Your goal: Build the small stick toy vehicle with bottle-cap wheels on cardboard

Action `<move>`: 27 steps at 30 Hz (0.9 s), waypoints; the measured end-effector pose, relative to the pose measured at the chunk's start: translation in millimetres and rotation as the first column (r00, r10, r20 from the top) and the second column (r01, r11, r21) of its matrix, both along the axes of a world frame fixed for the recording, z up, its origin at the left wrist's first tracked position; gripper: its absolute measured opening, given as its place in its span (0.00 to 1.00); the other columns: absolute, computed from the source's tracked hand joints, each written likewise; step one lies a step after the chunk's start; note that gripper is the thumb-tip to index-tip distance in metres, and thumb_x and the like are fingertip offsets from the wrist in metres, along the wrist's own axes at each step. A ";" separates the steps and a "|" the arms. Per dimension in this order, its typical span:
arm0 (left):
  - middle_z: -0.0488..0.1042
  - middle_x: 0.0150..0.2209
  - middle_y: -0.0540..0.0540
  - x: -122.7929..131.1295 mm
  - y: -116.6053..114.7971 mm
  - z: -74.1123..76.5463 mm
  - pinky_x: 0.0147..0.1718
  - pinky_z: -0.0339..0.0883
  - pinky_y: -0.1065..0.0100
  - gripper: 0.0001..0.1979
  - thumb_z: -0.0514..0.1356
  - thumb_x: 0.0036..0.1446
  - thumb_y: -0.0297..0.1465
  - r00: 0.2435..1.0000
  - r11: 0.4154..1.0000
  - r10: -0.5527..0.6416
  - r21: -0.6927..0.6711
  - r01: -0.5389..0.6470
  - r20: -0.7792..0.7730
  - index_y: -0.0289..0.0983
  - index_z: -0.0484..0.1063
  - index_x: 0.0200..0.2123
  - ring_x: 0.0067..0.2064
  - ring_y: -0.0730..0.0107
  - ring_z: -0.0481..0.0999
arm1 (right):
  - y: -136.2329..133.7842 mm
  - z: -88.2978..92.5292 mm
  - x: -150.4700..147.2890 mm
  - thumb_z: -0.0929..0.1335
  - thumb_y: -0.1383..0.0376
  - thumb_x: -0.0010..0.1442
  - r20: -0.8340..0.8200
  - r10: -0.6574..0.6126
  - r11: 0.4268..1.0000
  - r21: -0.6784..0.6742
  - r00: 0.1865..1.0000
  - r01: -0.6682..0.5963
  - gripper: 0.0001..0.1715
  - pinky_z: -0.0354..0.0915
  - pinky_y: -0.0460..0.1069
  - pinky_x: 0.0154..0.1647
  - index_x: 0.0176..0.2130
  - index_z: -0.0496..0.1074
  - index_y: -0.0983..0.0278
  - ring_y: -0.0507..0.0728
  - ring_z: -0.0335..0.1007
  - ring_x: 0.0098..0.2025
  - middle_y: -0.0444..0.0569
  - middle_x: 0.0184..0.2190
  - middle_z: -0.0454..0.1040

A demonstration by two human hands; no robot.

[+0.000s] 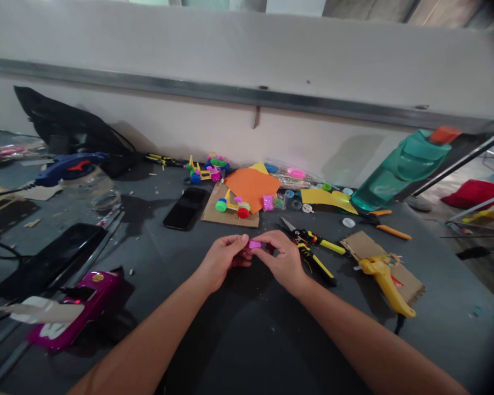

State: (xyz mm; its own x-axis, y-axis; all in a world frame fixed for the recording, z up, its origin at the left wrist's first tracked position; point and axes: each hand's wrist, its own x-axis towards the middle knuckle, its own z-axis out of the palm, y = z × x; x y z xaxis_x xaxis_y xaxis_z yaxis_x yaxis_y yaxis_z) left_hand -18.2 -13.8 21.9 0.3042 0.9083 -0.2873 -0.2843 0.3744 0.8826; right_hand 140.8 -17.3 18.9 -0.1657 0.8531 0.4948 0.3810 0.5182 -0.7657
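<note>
A small purple piece (254, 244), too small to make out its kind, is between my hands above the dark tabletop (247, 334). My right hand (286, 260) pinches it between thumb and forefinger. My left hand (220, 263) is closed at its left end, thumb and fingertips against it and partly hiding it. Just beyond my hands, a little toy car (233, 206) with a yellow frame and green and red wheels rests on a cardboard piece (214, 211). Orange paper (253, 184) lies behind the car.
Cutting pliers (316, 263) with yellow-black handles lie right of my hands. Farther right are a yellow glue gun (387, 282) on cardboard and a tilted teal bottle (401, 170). Leftward are a black phone (185, 208) and a magenta power strip (90, 302) with cables. More colourful toy cars (206, 170) stand by the wall.
</note>
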 end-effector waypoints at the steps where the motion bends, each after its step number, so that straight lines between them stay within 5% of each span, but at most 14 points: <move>1: 0.70 0.24 0.48 0.2 -0.1 0.5 0.29 0.69 0.71 0.14 0.62 0.49 0.39 1.000 1.000 0.003 0.005 -0.003 -0.005 0.33 0.73 0.29 0.28 0.76 0.69 | 0.1 0.0 0.1 0.69 0.65 0.53 0.003 -0.006 1.000 0.002 1.000 0.006 0.05 0.64 0.50 0.36 0.35 0.74 0.59 0.55 0.68 0.35 0.46 0.32 0.74; 10: 0.70 0.24 0.49 0.5 -0.6 3.9 0.30 0.68 0.71 0.12 0.63 0.47 0.38 0.996 0.999 0.013 0.053 -0.009 -0.085 0.33 0.75 0.28 0.28 0.76 0.69 | 1.2 -2.0 1.7 0.68 0.63 0.54 0.033 -0.016 1.000 -0.015 0.999 0.017 0.06 0.64 0.50 0.33 0.35 0.74 0.58 0.55 0.68 0.35 0.47 0.32 0.74; 18: 0.74 0.26 0.48 2.2 0.5 3.7 0.30 0.67 0.70 0.11 0.63 0.46 0.37 0.948 0.973 0.135 0.217 -0.072 -0.288 0.34 0.75 0.29 0.28 0.74 0.70 | 2.3 -4.3 -0.3 0.68 0.61 0.53 -0.071 -0.045 0.973 -0.228 0.996 0.028 0.07 0.63 0.47 0.28 0.32 0.74 0.62 0.52 0.66 0.27 0.46 0.28 0.74; 27: 0.73 0.24 0.49 1.3 -1.1 2.7 0.28 0.64 0.71 0.10 0.63 0.46 0.36 0.876 0.926 0.216 0.375 -0.044 -0.431 0.36 0.74 0.30 0.26 0.73 0.69 | 2.9 -2.3 0.5 0.68 0.61 0.52 -0.133 -0.050 0.957 -0.291 0.990 0.009 0.07 0.64 0.47 0.29 0.31 0.74 0.62 0.53 0.68 0.28 0.46 0.27 0.75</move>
State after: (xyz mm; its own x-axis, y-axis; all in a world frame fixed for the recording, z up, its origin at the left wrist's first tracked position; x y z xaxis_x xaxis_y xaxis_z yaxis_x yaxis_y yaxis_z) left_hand -16.9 -14.9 24.6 0.0892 0.9957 -0.0260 0.1578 0.0116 0.9874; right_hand 141.3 -14.3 16.6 -0.0862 0.9663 0.2425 0.2732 0.2570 -0.9270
